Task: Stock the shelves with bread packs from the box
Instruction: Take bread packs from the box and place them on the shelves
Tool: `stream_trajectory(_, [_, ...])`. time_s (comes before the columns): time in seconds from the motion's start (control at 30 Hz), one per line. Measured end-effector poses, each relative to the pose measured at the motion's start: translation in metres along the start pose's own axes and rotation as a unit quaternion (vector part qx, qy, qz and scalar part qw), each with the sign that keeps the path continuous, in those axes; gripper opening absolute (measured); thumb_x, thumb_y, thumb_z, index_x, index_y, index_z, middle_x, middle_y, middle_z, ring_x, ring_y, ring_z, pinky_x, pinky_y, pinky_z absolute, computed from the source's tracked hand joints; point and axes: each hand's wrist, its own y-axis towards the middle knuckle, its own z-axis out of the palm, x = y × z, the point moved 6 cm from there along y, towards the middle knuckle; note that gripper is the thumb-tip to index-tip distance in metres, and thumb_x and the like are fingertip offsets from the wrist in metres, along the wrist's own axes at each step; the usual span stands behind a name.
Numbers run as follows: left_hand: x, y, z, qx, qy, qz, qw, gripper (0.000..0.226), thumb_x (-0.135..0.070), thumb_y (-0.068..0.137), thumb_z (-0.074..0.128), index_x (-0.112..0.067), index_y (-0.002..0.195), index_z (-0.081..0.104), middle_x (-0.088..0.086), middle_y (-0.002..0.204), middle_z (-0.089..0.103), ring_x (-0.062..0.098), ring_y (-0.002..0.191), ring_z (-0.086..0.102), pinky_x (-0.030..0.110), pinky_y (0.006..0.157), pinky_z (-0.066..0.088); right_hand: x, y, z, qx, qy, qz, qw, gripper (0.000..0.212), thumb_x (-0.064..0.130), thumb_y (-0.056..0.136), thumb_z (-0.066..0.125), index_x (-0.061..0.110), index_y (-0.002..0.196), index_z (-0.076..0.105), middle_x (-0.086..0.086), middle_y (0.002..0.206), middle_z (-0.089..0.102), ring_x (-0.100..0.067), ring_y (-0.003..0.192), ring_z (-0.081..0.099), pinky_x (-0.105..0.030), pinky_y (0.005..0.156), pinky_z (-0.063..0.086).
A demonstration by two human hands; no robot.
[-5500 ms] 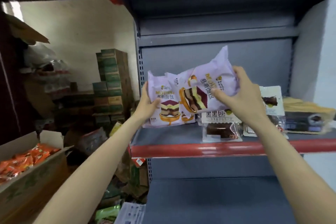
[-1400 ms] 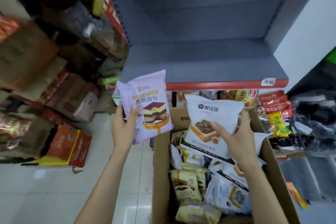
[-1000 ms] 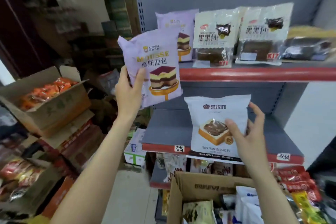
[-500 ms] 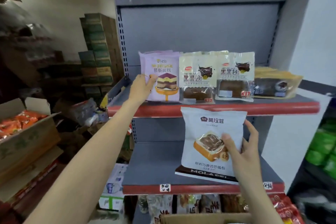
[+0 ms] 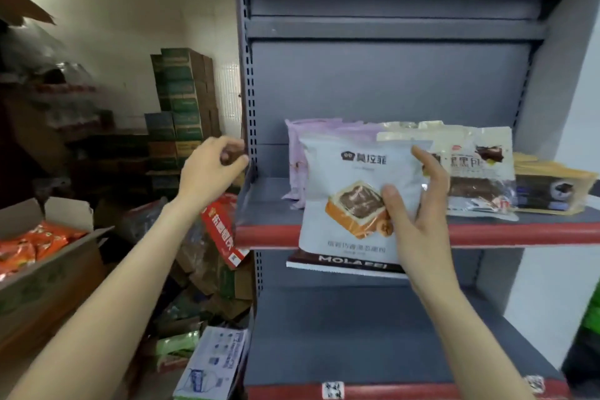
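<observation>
My right hand (image 5: 418, 204) grips a white Molafei bread pack (image 5: 354, 204) by its right edge, held upright in front of the red lip of the upper shelf (image 5: 269, 230). Behind it on that shelf stand purple mousse bread packs (image 5: 297, 156), partly hidden, and cream packs of dark bread (image 5: 480, 172). My left hand (image 5: 211, 169) hovers left of the shelf's upright, fingers loosely curled and holding nothing. The box of bread packs is out of view.
A flat yellow-wrapped pack (image 5: 552, 185) lies at the shelf's right end. The lower shelf (image 5: 357, 334) is a bare grey board. An open carton of orange snack bags (image 5: 35, 243) sits at the left, with stacked green cartons (image 5: 181, 97) behind and clutter on the floor.
My left hand let go of the purple mousse pack on the upper shelf and drew back to the left. My right hand raised the white pack from the lower shelf level to the upper shelf's edge.
</observation>
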Motion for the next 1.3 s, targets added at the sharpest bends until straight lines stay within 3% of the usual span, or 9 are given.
stream_trajectory(0.07, [0.039, 0.019, 0.017, 0.101, -0.05, -0.056, 0.992, 0.043, -0.043, 0.084, 0.066, -0.024, 0.121, 0.057, -0.001, 0.115, 0.059, 0.014, 0.099, 0.057, 0.03, 0.082, 0.045, 0.015, 0.026, 0.037, -0.015, -0.044, -0.057, 0.997, 0.037, 0.012, 0.097, 0.048, 0.035, 0.123, 0.038, 0.033, 0.117, 0.042, 0.025, 0.101, 0.045, 0.002, 0.083, 0.033])
stream_trajectory(0.2, [0.07, 0.038, 0.061, 0.22, -0.068, -0.055, 0.972, 0.086, -0.066, 0.064, 0.069, -0.022, 0.134, 0.046, 0.001, 0.132, 0.054, 0.018, 0.115, 0.056, 0.04, 0.097, 0.047, 0.019, 0.088, 0.111, -0.069, -0.147, -0.151, 0.975, 0.031, 0.02, 0.099, 0.045, 0.027, 0.129, 0.047, 0.003, 0.118, 0.054, -0.005, 0.098, 0.05, -0.011, 0.085, 0.038])
stream_trajectory(0.43, [0.102, 0.052, 0.09, 0.247, -0.078, -0.06, 0.964, 0.063, -0.034, 0.086, 0.063, -0.016, 0.141, 0.039, 0.003, 0.141, 0.048, 0.019, 0.124, 0.05, 0.03, 0.098, 0.042, -0.04, 0.168, 0.224, -0.01, -0.291, -0.13, 0.948, 0.046, 0.0, 0.087, 0.044, 0.022, 0.127, 0.052, -0.014, 0.106, 0.052, -0.036, 0.096, 0.052, -0.049, 0.086, 0.043])
stream_trajectory(0.73, [0.123, 0.07, 0.098, 0.235, -0.093, -0.042, 0.967, 0.062, -0.031, 0.087, 0.061, -0.015, 0.142, 0.037, 0.001, 0.142, 0.047, 0.019, 0.126, 0.047, 0.026, 0.095, 0.037, -0.126, 0.185, 0.27, 0.075, -0.255, -0.006, 0.964, 0.053, -0.004, 0.09, 0.035, 0.02, 0.138, 0.04, -0.018, 0.126, 0.042, -0.032, 0.114, 0.044, -0.024, 0.092, 0.028])
stream_trajectory(0.9, [0.137, 0.083, 0.112, 0.229, -0.167, -0.1, 0.954, 0.082, -0.031, 0.086, 0.063, -0.016, 0.151, 0.015, 0.002, 0.156, 0.024, 0.021, 0.142, 0.025, 0.038, 0.113, 0.027, -0.175, 0.188, 0.275, 0.194, -0.557, 0.041, 0.807, 0.058, 0.009, 0.093, 0.047, 0.024, 0.145, 0.026, -0.027, 0.151, 0.001, -0.042, 0.139, 0.009, -0.039, 0.113, 0.015])
stream_trajectory(1.07, [0.127, 0.096, 0.128, 0.244, -0.251, -0.11, 0.93, 0.066, -0.016, 0.083, 0.066, -0.02, 0.14, 0.034, -0.012, 0.13, 0.05, 0.01, 0.124, 0.045, 0.024, 0.097, 0.032, -0.16, 0.178, 0.272, 0.17, -0.708, -0.054, 0.683, 0.054, 0.02, 0.099, 0.038, 0.025, 0.148, 0.017, -0.037, 0.148, 0.007, -0.043, 0.136, 0.021, -0.04, 0.108, 0.027])
stream_trajectory(1.17, [0.131, 0.104, 0.136, 0.233, -0.286, -0.113, 0.922, 0.098, -0.037, 0.06, 0.078, -0.024, 0.144, 0.029, -0.009, 0.136, 0.052, 0.011, 0.123, 0.049, 0.037, 0.106, 0.039, -0.145, 0.165, 0.272, 0.145, -0.721, -0.09, 0.671, 0.052, 0.015, 0.094, 0.048, 0.022, 0.141, 0.027, -0.031, 0.144, 0.022, -0.039, 0.115, 0.046, -0.032, 0.078, 0.044])
stream_trajectory(1.23, [0.133, 0.107, 0.139, 0.221, -0.301, -0.105, 0.922, 0.106, -0.022, 0.062, 0.083, -0.02, 0.148, 0.021, -0.001, 0.14, 0.049, 0.016, 0.127, 0.048, 0.04, 0.107, 0.04, -0.141, 0.16, 0.27, 0.146, -0.738, -0.086, 0.653, 0.052, 0.024, 0.076, 0.07, 0.025, 0.123, 0.047, -0.024, 0.126, 0.038, -0.024, 0.077, 0.062, -0.025, 0.048, 0.033])
stream_trajectory(1.3, [0.131, 0.108, 0.136, 0.205, -0.301, -0.102, 0.926, 0.102, -0.007, 0.068, 0.081, -0.017, 0.149, 0.019, 0.002, 0.14, 0.049, 0.018, 0.126, 0.048, 0.038, 0.105, 0.041, -0.128, 0.156, 0.265, 0.149, -0.741, -0.098, 0.647, 0.054, 0.024, 0.05, 0.081, 0.027, 0.1, 0.061, -0.016, 0.105, 0.042, -0.015, 0.049, 0.055, -0.024, 0.038, 0.02])
